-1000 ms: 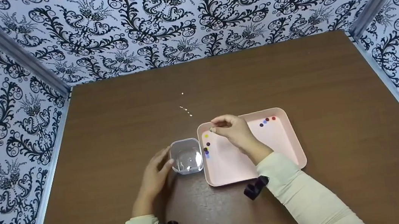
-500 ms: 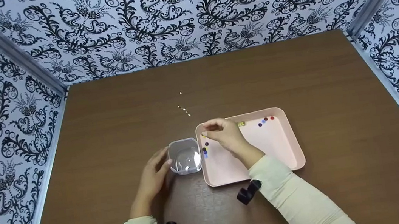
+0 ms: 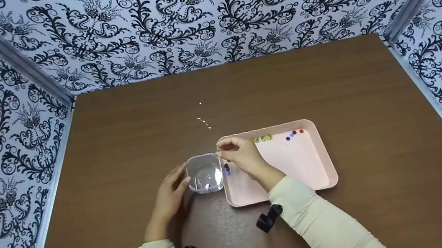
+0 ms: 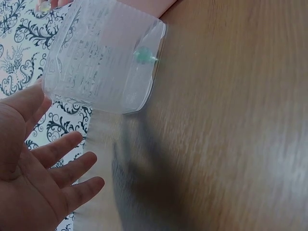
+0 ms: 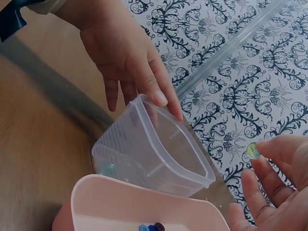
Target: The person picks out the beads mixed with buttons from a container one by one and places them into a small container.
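One clear-and-yellow marble (image 5: pixel 252 150) is pinched in the right hand (image 3: pixel 242 157), by the tray's left edge, near the tub (image 5: pixel 130 139). The left hand (image 3: pixel 170 195), fingers mostly straight, touches the tub. A green piece (image 5: pixel 107 168) lies inside. Just beside stands the pink tray (image 3: pixel 285 166), with dark dots (image 3: pixel 226 166) and greenish pieces (image 3: pixel 263 138) along its edges.

The right hand (image 3: pixel 242 155) hides part of the pink tray (image 3: pixel 289 166).

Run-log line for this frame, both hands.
left hand: touching clear square plastic container | right hand: pinching translucent yellow-green round marble | pink rectangular tray: beside container
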Demonstrator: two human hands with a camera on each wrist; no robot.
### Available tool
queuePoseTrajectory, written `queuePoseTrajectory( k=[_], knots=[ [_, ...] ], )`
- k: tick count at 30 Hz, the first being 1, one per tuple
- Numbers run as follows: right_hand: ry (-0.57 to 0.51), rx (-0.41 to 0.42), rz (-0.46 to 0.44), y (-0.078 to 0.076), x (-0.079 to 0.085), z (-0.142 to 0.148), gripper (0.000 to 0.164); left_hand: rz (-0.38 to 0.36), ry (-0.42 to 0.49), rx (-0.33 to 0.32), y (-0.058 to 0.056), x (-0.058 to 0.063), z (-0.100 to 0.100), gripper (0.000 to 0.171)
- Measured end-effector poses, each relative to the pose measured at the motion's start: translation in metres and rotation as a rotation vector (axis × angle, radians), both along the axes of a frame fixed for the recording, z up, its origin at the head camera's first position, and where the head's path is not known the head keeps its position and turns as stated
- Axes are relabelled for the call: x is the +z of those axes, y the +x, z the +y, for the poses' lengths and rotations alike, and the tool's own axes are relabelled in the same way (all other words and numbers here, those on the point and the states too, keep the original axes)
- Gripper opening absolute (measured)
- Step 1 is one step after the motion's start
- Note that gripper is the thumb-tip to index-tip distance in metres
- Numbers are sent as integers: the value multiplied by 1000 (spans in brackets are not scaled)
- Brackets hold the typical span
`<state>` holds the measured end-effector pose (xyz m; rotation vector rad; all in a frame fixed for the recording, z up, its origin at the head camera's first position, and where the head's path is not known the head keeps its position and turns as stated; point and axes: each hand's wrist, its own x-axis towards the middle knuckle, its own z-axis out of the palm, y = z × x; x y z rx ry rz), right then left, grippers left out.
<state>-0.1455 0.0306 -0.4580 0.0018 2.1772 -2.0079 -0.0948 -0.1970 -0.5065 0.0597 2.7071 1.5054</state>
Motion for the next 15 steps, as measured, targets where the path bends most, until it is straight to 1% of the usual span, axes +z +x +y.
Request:
queuePoseTrajectory(
  k=[8,15],
  knots=[
    [14,40,18,2,-3,-3,21,-5,21,11,1,1,3,42],
    [8,64,4,3,-2,-8,23,-6,12,17,2,1,3,42]
  ],
)
